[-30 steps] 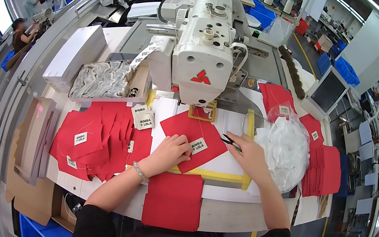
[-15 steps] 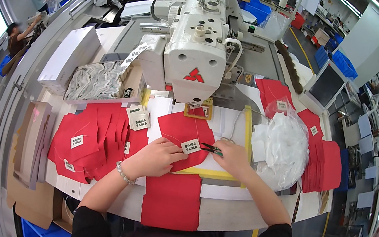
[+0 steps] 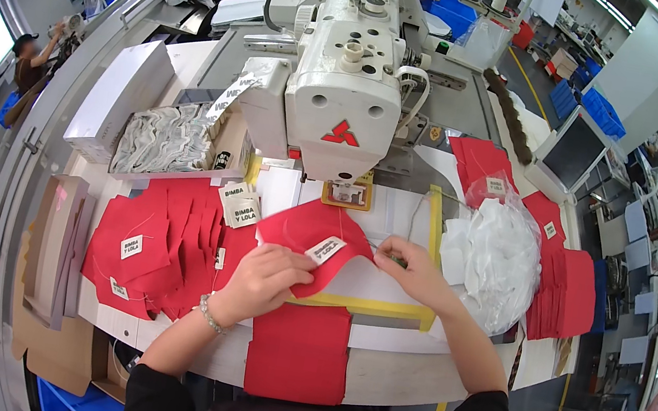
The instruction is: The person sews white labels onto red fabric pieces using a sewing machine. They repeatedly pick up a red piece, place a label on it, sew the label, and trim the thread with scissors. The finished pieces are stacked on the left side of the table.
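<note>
A red cloth piece (image 3: 311, 225) with a pale label (image 3: 325, 250) curves up at the middle of the bench (image 3: 405, 378), just in front of the sewing machine (image 3: 345, 105). The left hand (image 3: 269, 277), fingers nearly closed, pinches its near left side. The right hand (image 3: 413, 272) curls around mostly hidden snips (image 3: 398, 260) by its right corner; whether fingertips touch cloth I cannot tell. A red stack (image 3: 299, 351) overhangs the bench's front edge; more red pieces (image 3: 135, 231) lie toward its left end.
</note>
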Available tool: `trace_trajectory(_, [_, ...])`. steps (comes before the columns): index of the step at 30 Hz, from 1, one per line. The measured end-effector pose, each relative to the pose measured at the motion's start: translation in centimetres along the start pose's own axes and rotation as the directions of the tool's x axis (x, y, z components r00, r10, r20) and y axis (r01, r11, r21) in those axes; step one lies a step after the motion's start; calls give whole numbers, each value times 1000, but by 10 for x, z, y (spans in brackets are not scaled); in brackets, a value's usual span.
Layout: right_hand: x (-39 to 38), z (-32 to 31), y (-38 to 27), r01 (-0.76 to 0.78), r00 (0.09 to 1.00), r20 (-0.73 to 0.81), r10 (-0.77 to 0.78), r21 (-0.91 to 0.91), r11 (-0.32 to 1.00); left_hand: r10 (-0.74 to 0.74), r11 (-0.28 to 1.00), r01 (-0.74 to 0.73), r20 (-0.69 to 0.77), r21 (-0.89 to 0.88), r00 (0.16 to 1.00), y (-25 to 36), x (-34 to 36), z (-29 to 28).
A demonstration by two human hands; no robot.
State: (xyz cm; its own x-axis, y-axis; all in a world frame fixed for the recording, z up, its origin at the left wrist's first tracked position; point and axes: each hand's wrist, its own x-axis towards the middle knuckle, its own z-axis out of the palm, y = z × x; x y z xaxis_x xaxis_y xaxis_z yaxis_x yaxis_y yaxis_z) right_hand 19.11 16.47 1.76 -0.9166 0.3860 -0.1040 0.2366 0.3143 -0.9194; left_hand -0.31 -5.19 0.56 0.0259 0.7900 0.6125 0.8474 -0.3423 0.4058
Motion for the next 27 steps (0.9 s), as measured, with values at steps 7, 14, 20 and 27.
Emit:
trace_trajectory(7, [33,-1,6,247,868,-111,-484,-748,616,195,954,-218,126,205,973,42,-7,18])
trace_trajectory(14, [56,12,23,429,694,220,-686,-891,147,167,961,-191,126,201,978,42,-12,14])
trace_trajectory(20, [68,13,24,423,667,235,-707,-901,99,162,957,-193,154,215,975,43,-11,11])
trace_trajectory(27, [70,12,21,465,634,298,-714,-884,44,181,956,-207,136,207,974,42,-11,15])
